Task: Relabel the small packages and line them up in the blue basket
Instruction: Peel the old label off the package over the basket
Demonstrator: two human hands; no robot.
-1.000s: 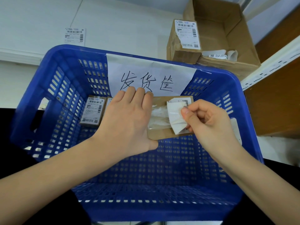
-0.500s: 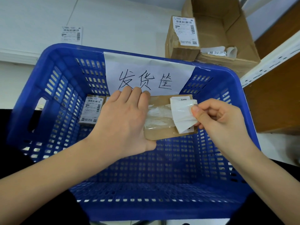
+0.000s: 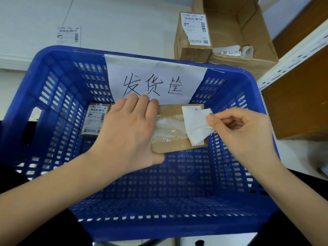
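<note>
Basket: blue basket (image 3: 53,96) with slotted walls fills the middle of the view; everything below is placed against it.
Sign: white paper sign (image 3: 156,80) with handwritten characters hangs over the basket's far wall.
Package in hand: brown cardboard package (image 3: 170,144) is held inside the basket near the far wall, just below the sign, with clear tape across its face.
Left hand: left hand (image 3: 127,132) lies over the package's left part, fingers straight and together, thumb under the near edge.
Label: white label (image 3: 195,125) is partly peeled off the package's right end, its free corner lifted and showing barcode print.
Right hand: right hand (image 3: 243,132) pinches the label's lifted corner between thumb and curled fingers.
Placed package: labelled package (image 3: 94,119) lies on the basket floor at the far left corner, beside the left hand; another one next to it is mostly hidden.
Beyond the basket: open cardboard box (image 3: 248,32) stands past the far right corner, with a smaller labelled box (image 3: 193,36) against it.
Loose label: shipping label (image 3: 68,35) lies on the white surface beyond the far left corner.
</note>
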